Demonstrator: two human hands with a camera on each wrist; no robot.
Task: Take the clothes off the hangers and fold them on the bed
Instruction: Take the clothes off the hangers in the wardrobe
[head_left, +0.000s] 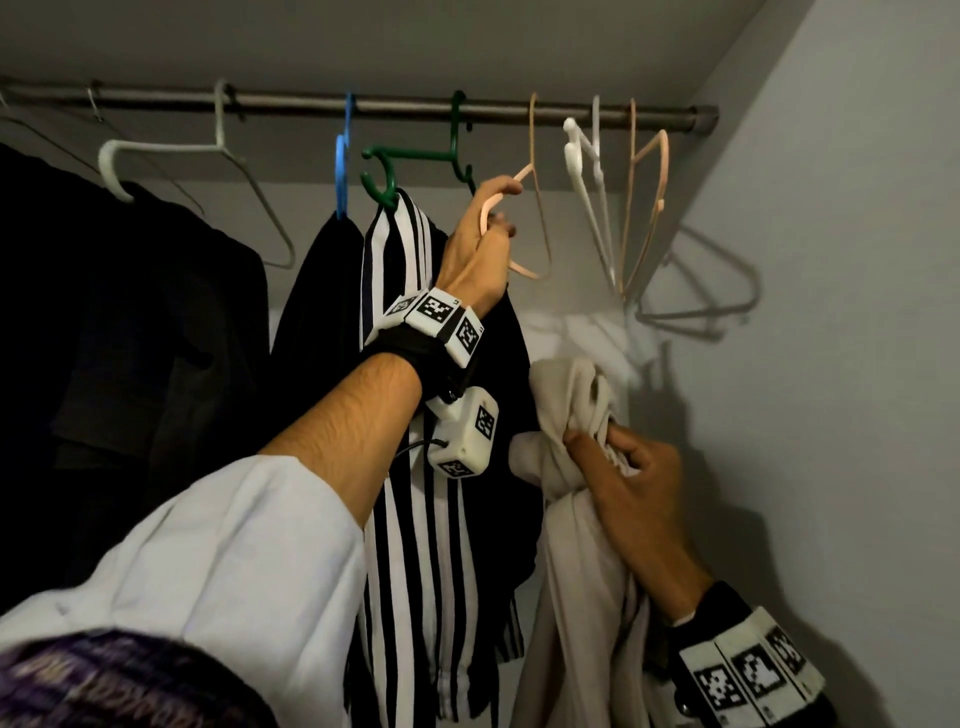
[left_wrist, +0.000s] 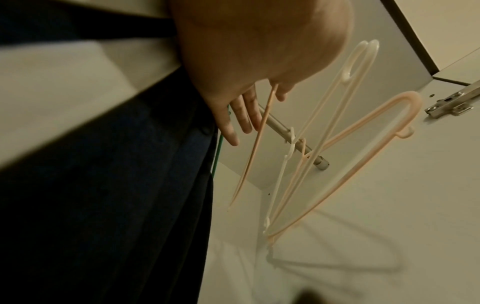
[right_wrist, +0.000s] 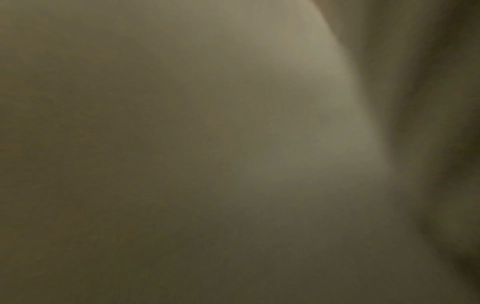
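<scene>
My left hand (head_left: 505, 212) reaches up and grips the shoulder of a bare peach hanger (head_left: 535, 271), whose hook sits on the closet rod (head_left: 405, 106). In the left wrist view the peach hanger (left_wrist: 255, 144) runs between the fingers (left_wrist: 246, 117). Lower right, my right hand (head_left: 618, 462) clutches a bunched beige garment (head_left: 569, 400) that hangs down free of the hanger. The right wrist view is filled with blurred beige garment (right_wrist: 233, 144). A black-and-white striped garment (head_left: 410, 519) hangs on a green hanger (head_left: 415, 153) just left of my left hand.
Bare white hangers (head_left: 587, 171) and another peach hanger (head_left: 647, 197) hang at the rod's right end, close to the side wall (head_left: 831, 312). A blue hanger (head_left: 341, 166) carries a dark garment (head_left: 317, 312). More dark clothes (head_left: 130, 338) hang at left.
</scene>
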